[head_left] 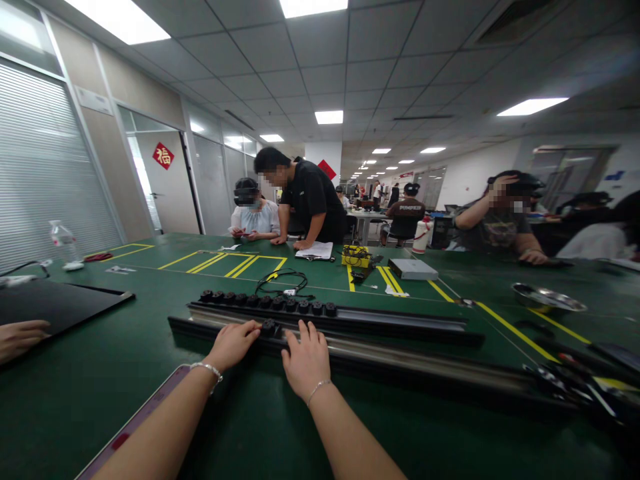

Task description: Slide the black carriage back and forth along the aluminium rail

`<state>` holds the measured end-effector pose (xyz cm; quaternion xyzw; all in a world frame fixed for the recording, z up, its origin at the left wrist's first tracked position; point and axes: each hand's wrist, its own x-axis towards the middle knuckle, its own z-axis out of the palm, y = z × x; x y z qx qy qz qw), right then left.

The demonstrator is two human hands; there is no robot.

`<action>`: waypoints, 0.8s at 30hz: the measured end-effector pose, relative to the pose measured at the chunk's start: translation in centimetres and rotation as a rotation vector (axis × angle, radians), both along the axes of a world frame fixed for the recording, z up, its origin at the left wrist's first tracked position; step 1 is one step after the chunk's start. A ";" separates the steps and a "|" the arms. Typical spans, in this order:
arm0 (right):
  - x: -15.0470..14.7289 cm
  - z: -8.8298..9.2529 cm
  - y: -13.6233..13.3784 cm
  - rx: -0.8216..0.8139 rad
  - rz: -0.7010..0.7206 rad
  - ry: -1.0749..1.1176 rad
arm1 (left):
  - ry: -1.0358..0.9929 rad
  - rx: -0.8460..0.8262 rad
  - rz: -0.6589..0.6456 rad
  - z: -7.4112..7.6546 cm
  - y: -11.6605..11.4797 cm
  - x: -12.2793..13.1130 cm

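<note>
A long black rail [400, 359] with a metallic channel lies across the green table. One small black block [269, 327] sits on it between my hands. My left hand [234, 343] is at the block's left side, its fingers closed together and touching the block's edge. To the right of the block, my right hand [307, 357] rests on the rail with its fingers spread and nothing held. Just behind lies a second black rail [400, 321], with a row of several black blocks [266, 302] along its left part.
Behind the rails are a cable coil [285, 283], a yellow item [355, 256] and a grey box [413, 269]. A metal bowl [549, 298] stands at right. Another person's hand [23, 339] rests by a black panel [65, 310] at left. People are across the table.
</note>
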<state>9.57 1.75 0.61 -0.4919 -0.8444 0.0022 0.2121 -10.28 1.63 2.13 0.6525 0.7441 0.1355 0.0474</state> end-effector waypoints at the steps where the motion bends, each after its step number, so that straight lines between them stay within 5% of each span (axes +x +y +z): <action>1: 0.0 0.0 0.0 -0.001 -0.002 -0.001 | 0.003 0.002 -0.002 0.0 0.0 0.0; 24: 0.1 0.2 -0.1 0.001 0.003 0.022 | 0.020 0.014 -0.028 -0.7 0.0 -0.2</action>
